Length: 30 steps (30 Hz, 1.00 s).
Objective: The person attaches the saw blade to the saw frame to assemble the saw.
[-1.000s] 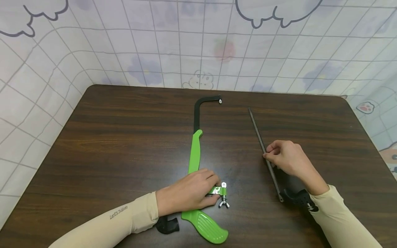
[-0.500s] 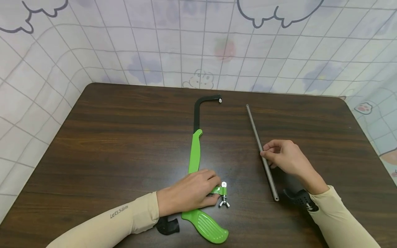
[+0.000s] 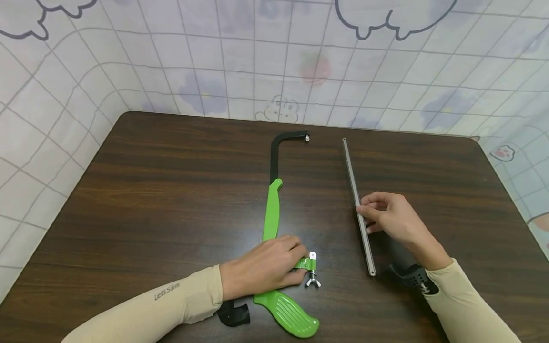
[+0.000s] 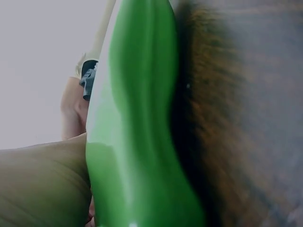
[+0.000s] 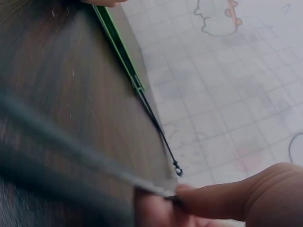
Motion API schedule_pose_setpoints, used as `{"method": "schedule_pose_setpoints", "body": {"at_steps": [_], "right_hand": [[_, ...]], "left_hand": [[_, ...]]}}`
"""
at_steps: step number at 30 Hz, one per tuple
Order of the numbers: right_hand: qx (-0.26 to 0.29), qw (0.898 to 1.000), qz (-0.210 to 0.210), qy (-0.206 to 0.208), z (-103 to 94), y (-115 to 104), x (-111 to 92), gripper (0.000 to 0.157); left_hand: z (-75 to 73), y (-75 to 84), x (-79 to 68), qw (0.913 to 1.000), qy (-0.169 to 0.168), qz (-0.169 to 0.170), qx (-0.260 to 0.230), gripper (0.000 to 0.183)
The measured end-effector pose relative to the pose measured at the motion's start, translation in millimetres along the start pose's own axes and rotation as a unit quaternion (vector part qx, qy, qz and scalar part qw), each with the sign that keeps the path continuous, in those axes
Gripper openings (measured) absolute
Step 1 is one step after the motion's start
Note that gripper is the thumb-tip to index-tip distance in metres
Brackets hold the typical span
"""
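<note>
Grey metal blade point(image 3: 352, 178), thin, long, straight, small hole at each end; shows at 2 o'clock from the left hand point(image 3: 266, 264), 9 to 10 o'clock from the right hand point(image 3: 396, 219). Right hand nearer, touching. Blade's long axis runs from between 11 and 12 down to between 5 and 6, near parallel to the green saw frame point(image 3: 271, 214), which runs roughly 12 to 6. Blade at 3 o'clock of frame, well apart; frame's gap side faces it. Can't tell if blade's low end meets the table point(image 3: 171, 190).

Right hand: thumb and fingertips pinched together near blade's middle. Left hand: fingers curled over frame, thumb and index around the short side bracket point(image 3: 305, 264); undersides hidden.

Frame: glossy green body, black bent arm point(image 3: 274, 159) turning to 3 o'clock at top, ribbed handle point(image 3: 293, 317) toward 5, silver wing nut point(image 3: 313, 282) below bracket. Left wrist view mostly handle; right wrist view blurs the blade.
</note>
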State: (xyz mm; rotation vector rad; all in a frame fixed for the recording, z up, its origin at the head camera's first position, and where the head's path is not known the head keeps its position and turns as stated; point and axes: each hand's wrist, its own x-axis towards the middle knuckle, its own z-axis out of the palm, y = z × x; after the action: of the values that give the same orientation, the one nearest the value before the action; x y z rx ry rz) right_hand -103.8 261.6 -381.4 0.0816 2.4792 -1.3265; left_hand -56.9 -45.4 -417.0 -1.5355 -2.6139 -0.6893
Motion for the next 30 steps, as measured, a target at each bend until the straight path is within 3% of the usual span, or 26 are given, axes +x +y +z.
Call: {"method": "schedule_pose_setpoints", "body": {"at_steps": [8, 14, 24, 30], "right_hand": [[0.059, 0.998, -0.022, 0.008, 10.1, -8, 6, 0.037], [0.073, 0.997, -0.025, 0.004, 15.1, -13, 11, 0.037], [0.095, 0.995, -0.033, -0.008, 26.0, -23, 22, 0.038], [0.111, 0.993, -0.038, -0.019, 32.7, -28, 32, 0.035]], "left_hand": [[2.6, -1.9, 0.2, 0.9987, -0.006, 0.0, -0.051, 0.019], [4.2, -2.7, -0.8, 0.9986, 0.009, 0.018, -0.05, 0.018], [6.4, -2.7, -1.4, 0.9959, 0.001, 0.014, -0.089, 0.021], [8.4, -2.0, -1.0, 0.996, 0.004, 0.014, -0.088, 0.018]]}}
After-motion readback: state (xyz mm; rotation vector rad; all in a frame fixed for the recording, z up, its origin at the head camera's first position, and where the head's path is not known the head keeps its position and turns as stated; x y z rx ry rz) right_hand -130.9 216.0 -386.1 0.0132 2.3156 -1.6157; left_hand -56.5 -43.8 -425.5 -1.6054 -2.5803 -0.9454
